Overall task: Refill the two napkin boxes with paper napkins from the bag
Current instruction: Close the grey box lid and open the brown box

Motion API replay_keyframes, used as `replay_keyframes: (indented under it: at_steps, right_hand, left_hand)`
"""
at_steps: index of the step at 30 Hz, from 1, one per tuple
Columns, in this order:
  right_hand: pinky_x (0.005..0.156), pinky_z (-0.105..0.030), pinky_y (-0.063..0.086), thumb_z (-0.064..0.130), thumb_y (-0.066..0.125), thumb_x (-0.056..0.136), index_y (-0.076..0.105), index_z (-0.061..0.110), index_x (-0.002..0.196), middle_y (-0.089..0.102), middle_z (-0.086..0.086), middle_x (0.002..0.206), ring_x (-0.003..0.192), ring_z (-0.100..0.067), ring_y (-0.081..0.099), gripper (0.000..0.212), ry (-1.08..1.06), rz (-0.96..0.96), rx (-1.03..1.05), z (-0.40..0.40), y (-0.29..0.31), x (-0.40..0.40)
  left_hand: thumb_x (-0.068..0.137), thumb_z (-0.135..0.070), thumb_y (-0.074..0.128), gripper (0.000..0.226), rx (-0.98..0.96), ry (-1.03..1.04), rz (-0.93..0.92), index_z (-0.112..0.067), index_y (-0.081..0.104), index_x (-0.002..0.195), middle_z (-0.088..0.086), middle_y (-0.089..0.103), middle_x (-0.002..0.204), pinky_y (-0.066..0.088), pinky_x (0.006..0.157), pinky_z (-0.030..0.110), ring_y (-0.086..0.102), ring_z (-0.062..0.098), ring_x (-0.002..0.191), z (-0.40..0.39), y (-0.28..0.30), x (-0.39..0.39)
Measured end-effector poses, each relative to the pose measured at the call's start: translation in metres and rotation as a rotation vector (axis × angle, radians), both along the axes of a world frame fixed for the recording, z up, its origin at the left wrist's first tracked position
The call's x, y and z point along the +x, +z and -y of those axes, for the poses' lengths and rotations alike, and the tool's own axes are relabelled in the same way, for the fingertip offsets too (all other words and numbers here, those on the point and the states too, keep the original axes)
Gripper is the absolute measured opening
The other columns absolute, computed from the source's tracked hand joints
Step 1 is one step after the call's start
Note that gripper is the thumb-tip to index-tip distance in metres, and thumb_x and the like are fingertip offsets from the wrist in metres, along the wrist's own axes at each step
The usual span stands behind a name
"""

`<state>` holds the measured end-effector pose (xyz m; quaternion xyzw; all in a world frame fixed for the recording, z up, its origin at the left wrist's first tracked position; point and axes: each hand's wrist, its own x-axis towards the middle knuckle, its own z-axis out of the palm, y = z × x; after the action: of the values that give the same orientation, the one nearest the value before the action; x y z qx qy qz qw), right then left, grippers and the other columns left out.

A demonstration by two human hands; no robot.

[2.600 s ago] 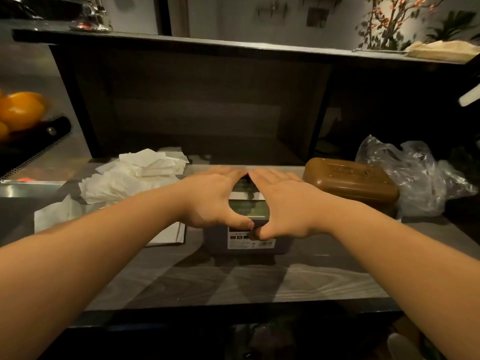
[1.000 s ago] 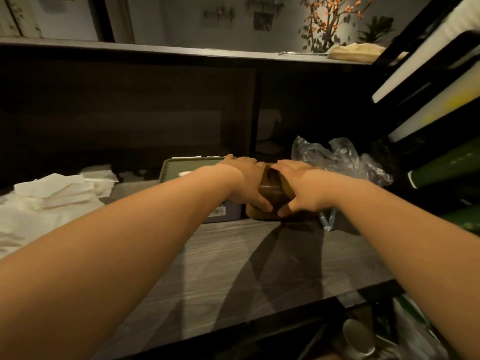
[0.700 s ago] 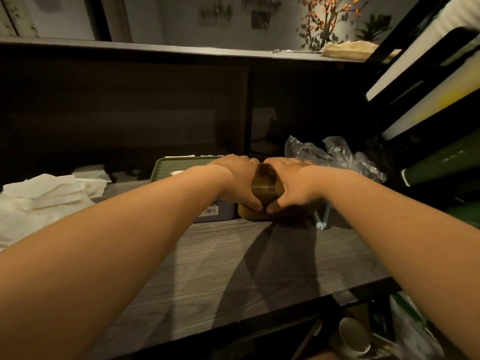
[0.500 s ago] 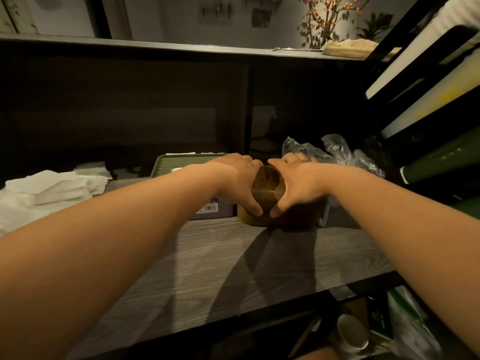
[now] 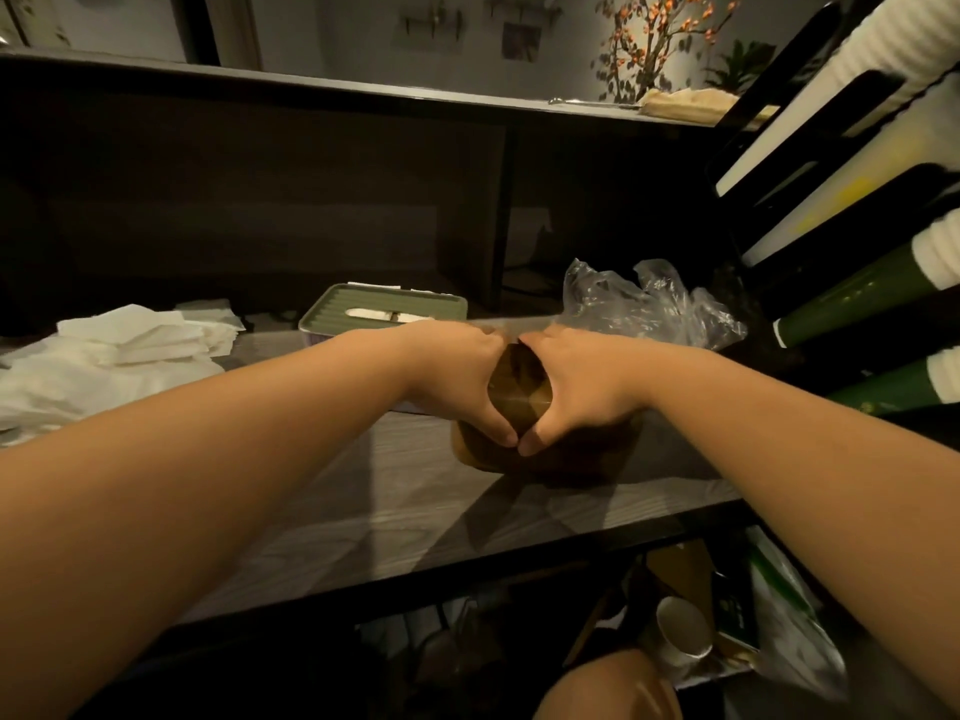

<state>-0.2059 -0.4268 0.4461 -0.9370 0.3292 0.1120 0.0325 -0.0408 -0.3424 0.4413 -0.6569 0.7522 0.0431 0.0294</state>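
A brown napkin box [image 5: 521,405] stands end-on on the grey wooden counter [image 5: 415,517]. My left hand [image 5: 457,376] and my right hand [image 5: 582,381] grip it from both sides, fingers over its top and thumbs curled down its near end. Behind my left hand sits the second napkin box [image 5: 384,306], grey with a ribbed green lid on and a white napkin showing in the slot. A crumpled clear plastic bag [image 5: 649,309] lies behind my right hand. Loose white paper napkins [image 5: 109,356] are heaped at the counter's left.
A dark shelf [image 5: 363,90] runs overhead. Stacks of green and white cups [image 5: 857,298] lean in from the right. Below the counter's front edge stand a paper cup [image 5: 680,634] and other clutter.
2.6 s ago both hands pressed on the grey box's lid. They have since moved right onto the brown box and, over the last second, drawn it slightly nearer.
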Motion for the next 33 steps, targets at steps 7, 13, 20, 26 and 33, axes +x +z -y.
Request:
replay_keyframes:
  at_steps: [7, 13, 20, 26, 33]
  right_hand:
    - [0.111, -0.046, 0.042, 0.090, 0.071, 0.053, 0.023, 0.023, 0.156, 0.038, -0.005, 0.149, 0.135, -0.028, 0.041, 0.132, -0.009, -0.054, -0.067, -0.037, -0.003, 0.005]
    - [0.113, -0.045, 0.039, 0.086, 0.073, 0.058, 0.010, 0.024, 0.160, 0.031, -0.004, 0.155, 0.141, -0.030, 0.035, 0.135, 0.008, -0.078, -0.045, -0.056, 0.001, -0.002]
    - [0.111, -0.045, 0.041, 0.085, 0.074, 0.057, 0.016, 0.021, 0.159, 0.035, -0.004, 0.153, 0.138, -0.029, 0.038, 0.133, 0.025, -0.039, -0.051, -0.060, -0.001, 0.012]
    - [0.115, -0.043, 0.037, 0.084, 0.073, 0.059, 0.014, 0.021, 0.161, 0.033, -0.005, 0.157, 0.141, -0.028, 0.036, 0.134, 0.067, -0.010, -0.046, -0.057, -0.002, 0.025]
    - [0.120, -0.049, 0.031, 0.096, 0.053, 0.063, 0.010, 0.018, 0.162, 0.024, -0.007, 0.165, 0.149, -0.030, 0.028, 0.133, 0.079, 0.045, -0.050, -0.057, -0.011, 0.040]
  left_hand:
    - [0.065, -0.083, 0.062, 0.119, -0.144, -0.003, 0.003, -0.022, 0.013, 0.156, 0.000, 0.018, 0.162, 0.016, 0.119, 0.037, 0.015, 0.020, 0.149, -0.052, -0.013, 0.021]
    - [0.089, -0.073, 0.016, 0.082, -0.207, 0.096, -0.097, -0.029, 0.005, 0.157, -0.004, 0.007, 0.165, -0.002, 0.123, 0.039, -0.002, 0.007, 0.150, -0.085, -0.034, 0.062]
    - [0.104, -0.024, 0.036, 0.062, -0.199, 0.114, -0.061, -0.032, 0.004, 0.157, -0.007, 0.004, 0.165, -0.003, 0.122, 0.042, -0.004, 0.007, 0.150, -0.070, -0.037, 0.066]
    - [0.090, -0.002, 0.058, 0.085, -0.210, 0.098, -0.081, -0.033, 0.014, 0.155, -0.003, 0.013, 0.164, 0.011, 0.122, 0.041, 0.009, 0.017, 0.151, -0.053, -0.029, 0.061]
    - [0.100, -0.009, 0.041, 0.044, -0.349, 0.241, -0.589, -0.035, 0.050, 0.135, 0.000, 0.051, 0.141, 0.047, 0.095, 0.026, 0.049, 0.014, 0.125, -0.044, -0.021, 0.063]
